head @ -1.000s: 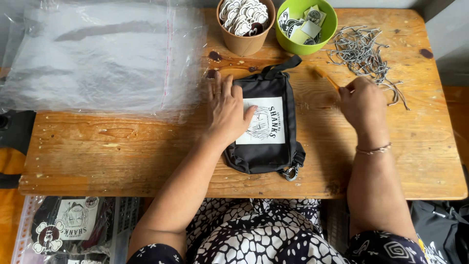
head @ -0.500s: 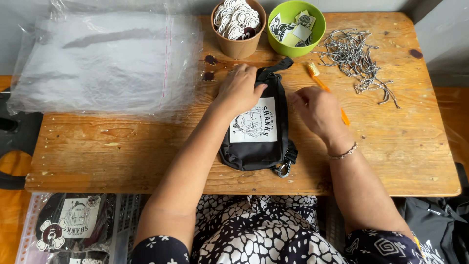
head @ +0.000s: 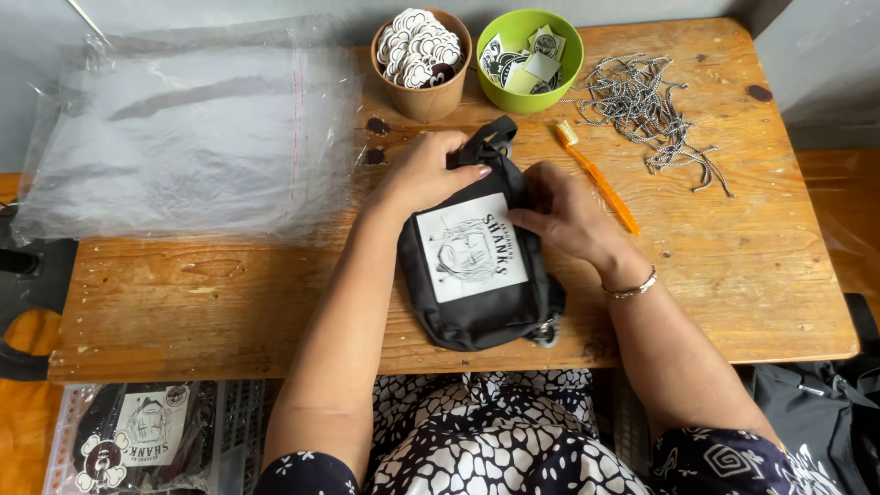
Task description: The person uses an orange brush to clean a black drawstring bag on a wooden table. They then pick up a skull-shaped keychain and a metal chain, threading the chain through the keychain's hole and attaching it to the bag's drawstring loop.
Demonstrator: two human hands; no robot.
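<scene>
Both hands are on the black pouch (head: 477,275), flat on the worktop (head: 229,302). Left hand (head: 426,174) closed round its top strap end to steady it; right hand (head: 564,215) pinches the white label's edge. Beyond them: orange toothbrush (head: 600,179), brown cup (head: 423,64), green bowl (head: 530,60).

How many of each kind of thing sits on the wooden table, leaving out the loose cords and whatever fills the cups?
Black pouch, held by left hand and right hand: 1
Cups, brown and green: 2
Orange toothbrush: 1
Stack of clear plastic bags: 1
Total: 5
</scene>
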